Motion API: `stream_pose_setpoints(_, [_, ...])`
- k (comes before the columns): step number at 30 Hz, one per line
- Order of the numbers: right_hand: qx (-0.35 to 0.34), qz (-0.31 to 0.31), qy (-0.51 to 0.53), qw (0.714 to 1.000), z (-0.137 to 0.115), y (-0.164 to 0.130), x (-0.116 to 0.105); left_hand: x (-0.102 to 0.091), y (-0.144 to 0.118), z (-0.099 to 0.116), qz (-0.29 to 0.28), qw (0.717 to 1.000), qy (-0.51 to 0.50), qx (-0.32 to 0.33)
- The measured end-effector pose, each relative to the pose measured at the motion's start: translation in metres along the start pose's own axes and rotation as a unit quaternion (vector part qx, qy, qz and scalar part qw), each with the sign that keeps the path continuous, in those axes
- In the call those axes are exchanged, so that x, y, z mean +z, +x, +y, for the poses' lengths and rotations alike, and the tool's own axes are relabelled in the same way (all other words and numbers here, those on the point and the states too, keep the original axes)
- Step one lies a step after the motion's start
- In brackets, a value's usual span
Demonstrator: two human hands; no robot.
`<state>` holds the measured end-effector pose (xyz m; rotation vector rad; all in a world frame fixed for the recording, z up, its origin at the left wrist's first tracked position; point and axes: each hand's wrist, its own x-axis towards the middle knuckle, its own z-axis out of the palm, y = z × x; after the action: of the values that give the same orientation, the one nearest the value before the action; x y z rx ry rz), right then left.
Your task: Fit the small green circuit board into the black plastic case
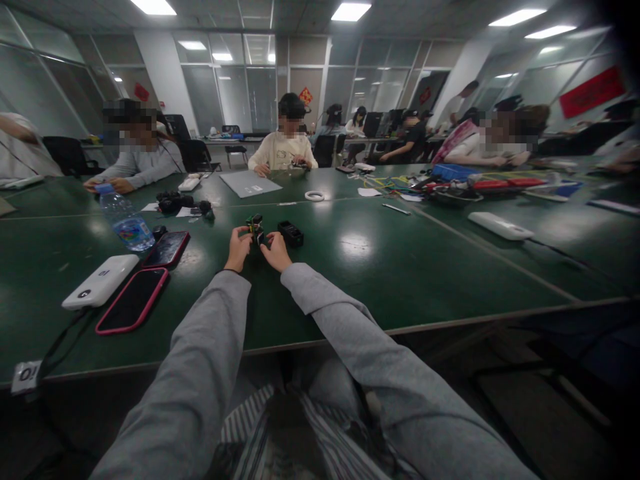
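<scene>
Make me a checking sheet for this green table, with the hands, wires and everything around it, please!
Surface: green table, shiny.
Job's things: small gadget between the hands; black case near the right hand.
Clutter: bottle, phones and white box on the left.
Left hand: fingers holding the gadget.
Right hand: fingers at the gadget, grip unclear.
Cables: black cord from the white box, running past the table edge.
Surroundings: people across the table; ceiling lights on.
</scene>
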<state>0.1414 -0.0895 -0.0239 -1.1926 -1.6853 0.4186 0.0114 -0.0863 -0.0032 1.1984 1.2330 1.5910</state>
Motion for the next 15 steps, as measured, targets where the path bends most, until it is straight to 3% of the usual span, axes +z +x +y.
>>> stream_pose_setpoints(15, [0.008, -0.001, 0.001, 1.000, 0.0027, 0.0000, 0.0015, -0.0032, 0.0041, 0.0034, 0.056, 0.998, -0.030, -0.008])
